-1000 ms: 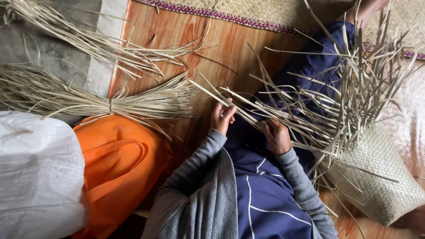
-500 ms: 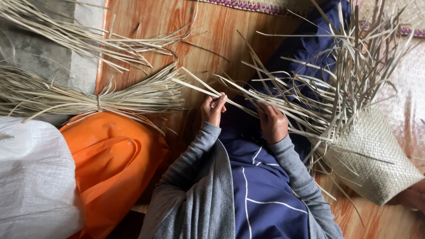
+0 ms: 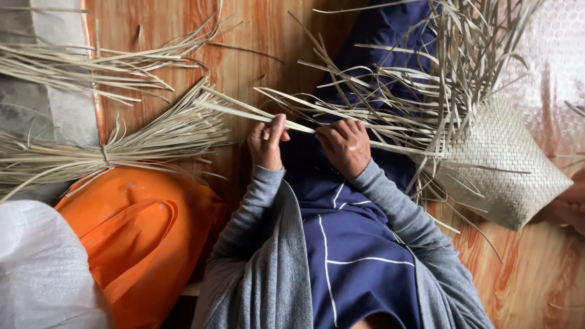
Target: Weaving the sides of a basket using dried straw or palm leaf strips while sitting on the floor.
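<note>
My left hand pinches a pale dried leaf strip that runs up to the left. Just right of it, my right hand grips the same bunch of loose strips, which fan out from a half-woven pale basket lying on its side at my right. Both hands sit over my lap, which is covered in dark blue cloth with white lines. My grey sleeves reach down to the wrists.
A tied bundle of dried strips lies on the wooden floor at left, with more loose strips above it. An orange bag and a white woven sack sit at lower left. Another person's hand shows at the right edge.
The view has shifted down and left, so the hands and basket appear higher in frame. My hands have closed together on one strip in front of me.
</note>
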